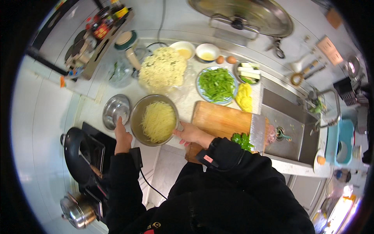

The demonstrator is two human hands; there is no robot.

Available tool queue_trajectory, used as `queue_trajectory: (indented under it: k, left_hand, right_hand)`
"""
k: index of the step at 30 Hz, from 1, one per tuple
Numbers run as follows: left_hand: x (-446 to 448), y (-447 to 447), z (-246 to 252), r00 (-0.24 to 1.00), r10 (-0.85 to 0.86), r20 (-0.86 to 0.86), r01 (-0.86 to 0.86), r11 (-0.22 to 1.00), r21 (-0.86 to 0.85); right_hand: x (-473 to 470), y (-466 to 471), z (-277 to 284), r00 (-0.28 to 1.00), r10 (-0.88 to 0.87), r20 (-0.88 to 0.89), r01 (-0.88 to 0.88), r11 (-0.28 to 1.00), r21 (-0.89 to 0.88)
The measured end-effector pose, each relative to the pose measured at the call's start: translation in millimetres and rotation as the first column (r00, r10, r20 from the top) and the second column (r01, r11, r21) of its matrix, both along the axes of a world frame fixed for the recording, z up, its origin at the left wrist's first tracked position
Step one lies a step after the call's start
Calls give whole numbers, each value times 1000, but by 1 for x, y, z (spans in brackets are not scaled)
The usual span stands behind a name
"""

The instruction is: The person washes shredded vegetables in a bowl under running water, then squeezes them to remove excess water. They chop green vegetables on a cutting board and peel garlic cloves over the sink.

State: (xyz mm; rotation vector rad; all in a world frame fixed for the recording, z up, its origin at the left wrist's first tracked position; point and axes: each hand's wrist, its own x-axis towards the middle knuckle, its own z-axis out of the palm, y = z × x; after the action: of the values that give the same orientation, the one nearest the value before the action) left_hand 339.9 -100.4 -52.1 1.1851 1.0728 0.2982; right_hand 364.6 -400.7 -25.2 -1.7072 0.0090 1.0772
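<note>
A steel bowl of pale yellow shredded vegetable (159, 122) stands on the counter. My right hand (191, 133) is at its right rim, thumb at the edge and fingers low beside it; whether it grips the rim is hard to tell. My left hand (122, 136) is at the near edge of a smaller steel bowl (112, 117), one finger pointing over it; the rest of that hand's hold is hidden. To the right lies a wooden cutting board (219, 118) with a cleaver (257, 131), a green pepper (242, 142) and raw meat (271, 134) near its right end.
Behind are a plate of cut greens (217, 84), noodles in a plastic bag (163, 68), two white bowls, two eggs and a yellow cloth-like item (244, 97). A sink (286, 125) lies right; a black wok (77, 156) and steel pot (78, 210) stand left.
</note>
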Motion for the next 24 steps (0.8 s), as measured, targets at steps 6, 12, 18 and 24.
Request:
queue_trajectory:
  k: [6,12,18,24]
  left_hand:
    - [56,-139,64,775,-593,217,444,757,480]
    - [107,-312,101,398,-833,383,871,475,127]
    - [169,-433,32,184,-974,-134,541,-13,841]
    - [244,-471,-25,267,-919,-291,356,-186,916]
  right_hand:
    - [7,-142,35,906,-145,397,146,989,29]
    - [-5,-331,86,549,-489,678,730,676,-103]
    - [-26,-390,27,630,-410,659,723,619,-306]
    - [-69,-373,-36,717,-420,556,609,765,-208]
